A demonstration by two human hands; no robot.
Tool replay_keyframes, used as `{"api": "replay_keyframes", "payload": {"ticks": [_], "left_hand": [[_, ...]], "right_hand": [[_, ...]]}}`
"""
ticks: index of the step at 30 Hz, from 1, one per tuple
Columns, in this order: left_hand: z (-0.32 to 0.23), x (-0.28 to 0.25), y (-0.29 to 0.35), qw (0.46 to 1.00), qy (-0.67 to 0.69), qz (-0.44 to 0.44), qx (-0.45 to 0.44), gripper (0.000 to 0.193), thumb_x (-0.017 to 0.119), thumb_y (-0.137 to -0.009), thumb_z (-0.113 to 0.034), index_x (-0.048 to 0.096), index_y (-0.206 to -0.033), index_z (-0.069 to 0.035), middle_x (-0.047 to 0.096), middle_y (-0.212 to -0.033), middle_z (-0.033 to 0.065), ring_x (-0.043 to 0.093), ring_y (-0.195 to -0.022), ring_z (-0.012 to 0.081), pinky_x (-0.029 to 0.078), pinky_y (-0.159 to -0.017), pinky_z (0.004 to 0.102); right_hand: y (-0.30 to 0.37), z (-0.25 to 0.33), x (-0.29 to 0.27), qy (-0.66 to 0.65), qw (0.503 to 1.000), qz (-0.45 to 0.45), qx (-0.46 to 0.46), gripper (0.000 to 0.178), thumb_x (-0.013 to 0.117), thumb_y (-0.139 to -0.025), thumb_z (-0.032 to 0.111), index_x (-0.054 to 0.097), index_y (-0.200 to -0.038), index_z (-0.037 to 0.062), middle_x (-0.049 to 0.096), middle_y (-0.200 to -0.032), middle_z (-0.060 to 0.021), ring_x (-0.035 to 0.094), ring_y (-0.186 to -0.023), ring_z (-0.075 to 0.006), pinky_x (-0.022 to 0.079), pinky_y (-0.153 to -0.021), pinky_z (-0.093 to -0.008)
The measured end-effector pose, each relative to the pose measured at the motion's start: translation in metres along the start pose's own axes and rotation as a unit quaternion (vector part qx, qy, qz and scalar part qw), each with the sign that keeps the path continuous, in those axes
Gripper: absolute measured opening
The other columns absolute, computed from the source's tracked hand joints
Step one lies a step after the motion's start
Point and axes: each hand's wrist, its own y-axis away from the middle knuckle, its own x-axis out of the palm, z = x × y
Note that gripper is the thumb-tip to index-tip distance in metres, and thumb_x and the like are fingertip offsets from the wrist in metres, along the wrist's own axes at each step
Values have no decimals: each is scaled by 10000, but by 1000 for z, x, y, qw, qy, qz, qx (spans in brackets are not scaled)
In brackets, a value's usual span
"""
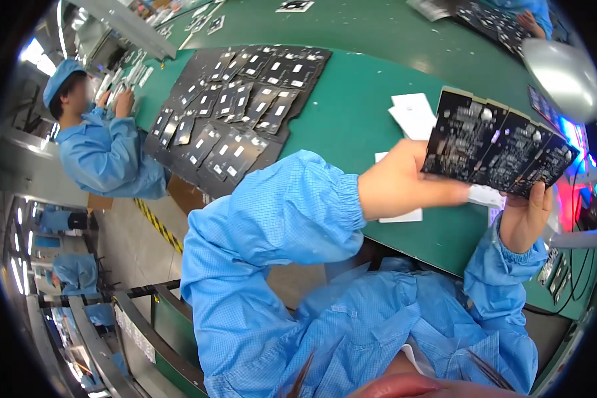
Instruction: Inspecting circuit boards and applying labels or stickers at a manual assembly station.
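Blue cuffs lead to the left hand (399, 178), which grips the left end of a black circuit-board panel (494, 140) with its fingers hidden behind it, and to the right hand (527, 222), whose fingers grasp the lower right edge, so the panel is held tilted up above the green tabletop (351, 113). Beyond the left hand lie white sheets (414, 118), and farther left a dark mat (284, 131) bears rows of small black boards (224, 101). Past the mat, a co-worker (106, 159) in a blue cap sits with both hands raised at the table.
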Motion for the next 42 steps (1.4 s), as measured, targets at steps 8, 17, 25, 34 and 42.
{"api": "replay_keyframes", "payload": {"ticks": [8,17,25,34,42], "left_hand": [[9,-6,-50,999,-1,-39,-10,219,699,-713,-30,639,-918,20,654,-875,94,608,-757,131,494,-696,262],[-9,-158,-67,787,-366,-440,230,186,719,-725,-173,672,-779,-1,627,-692,11,512,-593,63,395,-521,223],[-115,-416,46,571,-610,-549,5,437,677,-668,-232,598,-1062,-60,660,-862,119,625,-797,193,471,-736,299],[-96,-519,51,503,-579,-616,-178,845,688,-552,-490,455,-1205,-7,492,-1184,231,486,-1092,343,368,-940,357],[-111,-405,5,716,-497,-488,50,674,663,-675,-412,500,-1191,-10,483,-1206,161,386,-1189,265,289,-986,359]], "right_hand": [[36,2,-8,131,985,-106,31,277,436,-926,141,472,-1147,-22,587,-1040,-119,614,-865,-214,555,-696,-325],[31,-9,55,227,973,12,50,279,436,-919,127,493,-1073,-99,590,-1000,-184,638,-833,-278,542,-676,-325],[16,-49,29,201,943,-123,233,266,446,-915,160,498,-1044,-67,618,-847,-161,626,-625,-218,518,-560,-295],[6,-66,27,193,962,-37,189,346,456,-917,236,467,-1060,-79,603,-880,-196,601,-561,-209,500,-512,-264],[10,-45,25,145,966,-51,207,303,451,-903,143,443,-1101,-87,599,-909,-202,598,-533,-214,510,-475,-267]]}}
